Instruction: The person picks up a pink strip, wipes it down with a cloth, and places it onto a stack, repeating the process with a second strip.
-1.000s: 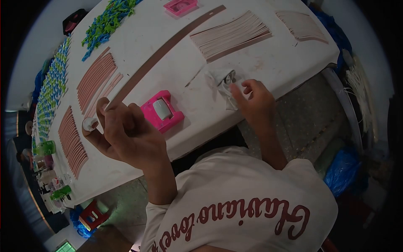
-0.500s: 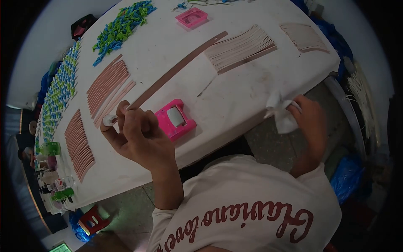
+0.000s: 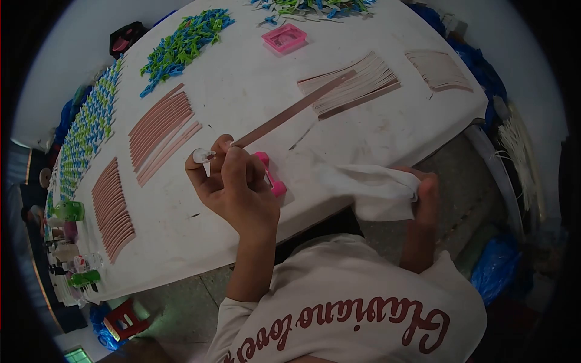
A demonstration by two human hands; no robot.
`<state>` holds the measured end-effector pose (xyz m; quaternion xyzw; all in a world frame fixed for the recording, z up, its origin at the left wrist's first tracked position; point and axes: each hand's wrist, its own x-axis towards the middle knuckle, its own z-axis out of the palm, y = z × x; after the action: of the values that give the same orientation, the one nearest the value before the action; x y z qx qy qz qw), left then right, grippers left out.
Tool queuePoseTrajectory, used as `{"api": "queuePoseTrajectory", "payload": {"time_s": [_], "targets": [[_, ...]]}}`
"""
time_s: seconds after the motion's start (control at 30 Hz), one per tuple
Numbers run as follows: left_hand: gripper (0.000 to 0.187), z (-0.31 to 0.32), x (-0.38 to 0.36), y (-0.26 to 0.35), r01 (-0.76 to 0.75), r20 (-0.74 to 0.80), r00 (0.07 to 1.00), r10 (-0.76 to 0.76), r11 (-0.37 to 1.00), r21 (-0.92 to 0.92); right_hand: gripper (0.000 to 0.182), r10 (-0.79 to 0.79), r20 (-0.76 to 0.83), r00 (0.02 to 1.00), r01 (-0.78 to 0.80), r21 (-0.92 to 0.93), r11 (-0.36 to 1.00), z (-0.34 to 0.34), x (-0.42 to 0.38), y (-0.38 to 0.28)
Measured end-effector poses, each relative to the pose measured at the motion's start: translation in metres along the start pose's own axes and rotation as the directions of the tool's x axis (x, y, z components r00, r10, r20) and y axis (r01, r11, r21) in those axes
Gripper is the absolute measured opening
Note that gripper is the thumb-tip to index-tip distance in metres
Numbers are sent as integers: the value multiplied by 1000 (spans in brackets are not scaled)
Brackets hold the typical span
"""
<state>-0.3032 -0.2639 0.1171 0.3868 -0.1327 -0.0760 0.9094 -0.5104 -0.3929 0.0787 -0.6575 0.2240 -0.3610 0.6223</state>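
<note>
Between thumb and fingertips, my left hand (image 3: 239,190) pinches one end of a long brown strip (image 3: 290,112), which slants up and right over a stack of pale strips (image 3: 369,85). A white wrap (image 3: 203,155) covers one fingertip of that hand. My right hand (image 3: 425,190) grips a white cloth (image 3: 381,190) that hangs out to the left by the table's front edge. A pink tape dispenser (image 3: 272,175) is partly hidden behind my left hand.
Brown strips (image 3: 160,124) lie in rows on the white table (image 3: 242,78), with another group (image 3: 113,212) nearer. Green and blue clips (image 3: 184,48) are heaped behind, by a pink tray (image 3: 284,38). Small bottles (image 3: 82,263) stand left. A red stool (image 3: 125,319) is on the floor.
My left hand has moved right with the brown strip, now covering more of the dispenser. The right hand has come left and lower, and its cloth has spread out leftward.
</note>
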Motion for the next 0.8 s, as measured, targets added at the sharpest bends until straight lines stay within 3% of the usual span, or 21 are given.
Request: {"api": "queuePoseTrajectory", "payload": {"time_s": [0.07, 0.13, 0.17, 0.23, 0.27, 0.33, 0.53, 0.57, 0.63, 0.67, 0.7, 0.73, 0.77, 0.8], "targets": [[26, 7, -1, -4, 11, -72, 997, -11, 1000, 5, 51, -132, 208, 969, 26, 446, 894, 24, 9, 14], [26, 10, -3, -4, 21, -1, 1000, -21, 1000, 10, 61, -22, 284, 959, -243, 856, 456, 38, -8, 60], [26, 12, -4, -4, 26, 67, 997, -27, 999, 20, 61, -37, 290, 956, -242, 856, 456, 51, -4, 52], [27, 20, -4, -2, 1, 88, 996, -2, 1000, 19, 65, 89, 465, 881, -455, 777, 435, 74, 8, 31], [28, 22, -4, -1, -6, 105, 994, 4, 1000, 24, 65, 72, 472, 879, -453, 779, 433, 78, 12, 34], [28, 24, -4, 0, -51, 126, 991, 47, 998, 30, 66, 37, 555, 831, -555, 820, 143, 84, 18, 45], [28, 31, -10, -5, -157, 196, 970, 143, 986, 58, 43, -153, 629, 762, -633, 774, 29, 106, 24, 62], [29, 30, -11, -6, -195, 231, 958, 172, 977, 82, 43, -156, 624, 766, -628, 778, 27, 109, 27, 57], [29, 28, -12, -9, -260, 274, 935, 224, 960, 102, 37, -210, 540, 815, -486, 834, 260, 112, 31, 43], [29, 27, -13, -11, -324, 310, 910, 275, 939, 119, 37, -209, 536, 818, -483, 837, 256, 112, 30, 37], [29, 26, -13, -14, -320, 314, 910, 269, 940, 122, 37, -262, 410, 873, -125, 709, 694, 112, 29, 31], [30, 26, -14, -18, -365, 326, 892, 315, 925, 105, 38, -369, 314, 875, 262, 333, 906, 113, 28, 29], [30, 26, -14, -21, -409, 336, 871, 359, 909, 87, 38, -365, 310, 878, 260, 333, 907, 116, 27, 29], [30, 26, -15, -20, -404, 339, 872, 354, 911, 89, 37, -290, 299, 909, 70, 576, 814, 120, 26, 30]]}}
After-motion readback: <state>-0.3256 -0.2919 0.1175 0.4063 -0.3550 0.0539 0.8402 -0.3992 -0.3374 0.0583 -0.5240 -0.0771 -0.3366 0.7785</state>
